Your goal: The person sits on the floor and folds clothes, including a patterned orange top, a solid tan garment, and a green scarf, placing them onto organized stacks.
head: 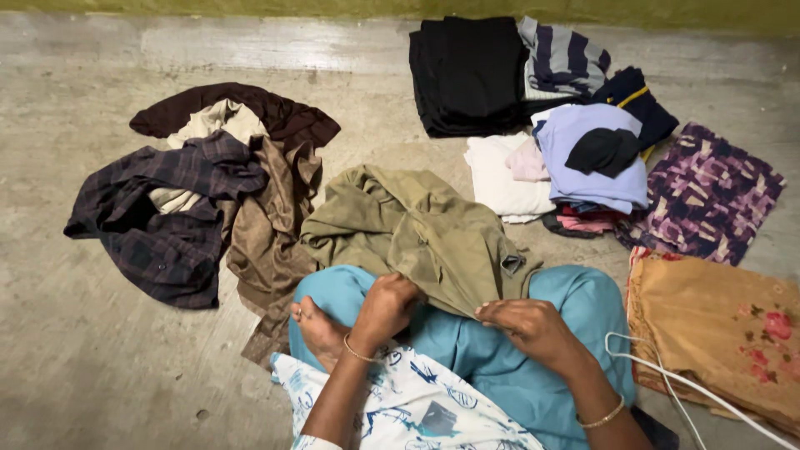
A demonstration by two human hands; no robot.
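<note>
An olive-green garment [408,229] lies crumpled on the floor in front of my crossed legs, its near edge draped over my lap. My left hand [385,307] is closed on the garment's near edge at the middle. My right hand [533,327] grips the same edge further right, fingers curled into the cloth. Both wrists wear thin bangles. My teal trousers [500,350] and a white printed top [417,408] fill the lower part of the view.
An unsorted heap of dark plaid, brown and cream clothes [208,200] lies at the left. Folded piles sit at the back right: black cloth [467,75], striped [562,58], lilac [592,158], white [504,183], purple patterned [708,196]. An orange floral cloth [725,333] and white cable [667,375] lie at right.
</note>
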